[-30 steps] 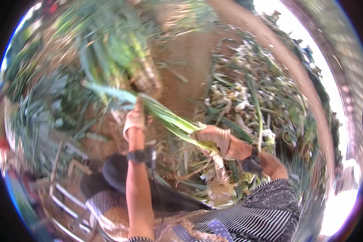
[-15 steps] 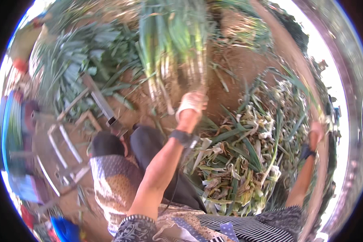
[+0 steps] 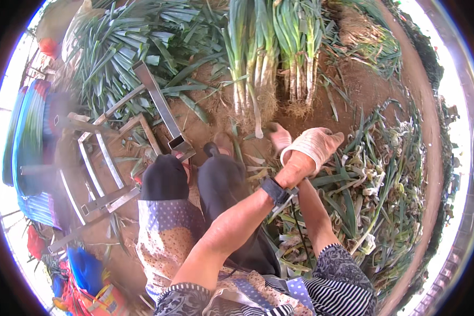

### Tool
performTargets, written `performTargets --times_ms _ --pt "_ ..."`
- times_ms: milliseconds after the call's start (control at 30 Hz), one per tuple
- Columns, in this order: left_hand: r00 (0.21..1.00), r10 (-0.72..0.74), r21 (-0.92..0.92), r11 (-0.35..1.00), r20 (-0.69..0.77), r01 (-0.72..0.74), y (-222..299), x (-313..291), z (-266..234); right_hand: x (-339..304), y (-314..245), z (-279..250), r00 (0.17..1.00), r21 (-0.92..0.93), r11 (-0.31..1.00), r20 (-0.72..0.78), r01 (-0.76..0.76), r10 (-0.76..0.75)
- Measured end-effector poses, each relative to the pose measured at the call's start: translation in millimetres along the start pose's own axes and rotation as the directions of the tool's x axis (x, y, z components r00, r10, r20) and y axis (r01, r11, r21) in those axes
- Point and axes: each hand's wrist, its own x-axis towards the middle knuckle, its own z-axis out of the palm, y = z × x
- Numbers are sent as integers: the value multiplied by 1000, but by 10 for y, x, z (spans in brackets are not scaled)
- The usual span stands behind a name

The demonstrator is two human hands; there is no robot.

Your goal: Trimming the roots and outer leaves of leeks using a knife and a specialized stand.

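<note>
My forearms cross in front of my knees, the left over the right. My left hand (image 3: 315, 148), in a pale glove, has its fingers curled together toward the right; what they hold, if anything, is hidden. Partly behind it is my right hand (image 3: 280, 138), blurred, its fingers not readable. Just beyond both hands, bundled leeks (image 3: 300, 58) lie with white stems and roots toward me. One leek (image 3: 257, 118) juts out nearer than the rest, a little left of my right hand. Dark bands with a pale piece (image 3: 278, 192) sit at my left wrist.
A heap of stripped leek leaves (image 3: 363, 195) lies at right. More leeks (image 3: 126, 52) are piled at far left. A metal frame (image 3: 158, 105) stands left of my knees. Blue and red bags (image 3: 87, 268) sit at lower left. A pale curved edge (image 3: 426, 137) runs along the right.
My right hand has come from the far right, across the leaf heap, to under my left wrist. My left hand has moved off the leek bundle toward the right. The view has shifted.
</note>
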Motion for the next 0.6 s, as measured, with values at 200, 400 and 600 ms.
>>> performTargets --times_ms 200,400,600 --pt "989 132 -34 990 -59 -134 409 26 -228 1143 237 570 990 -155 980 -94 -121 107" --pt "973 36 -80 995 -229 -56 -32 48 -574 64 814 877 1000 20 1000 -8 1 -1" --pt "879 -469 -764 596 -82 247 -35 49 -753 -20 785 666 992 138 985 -89 105 -93"
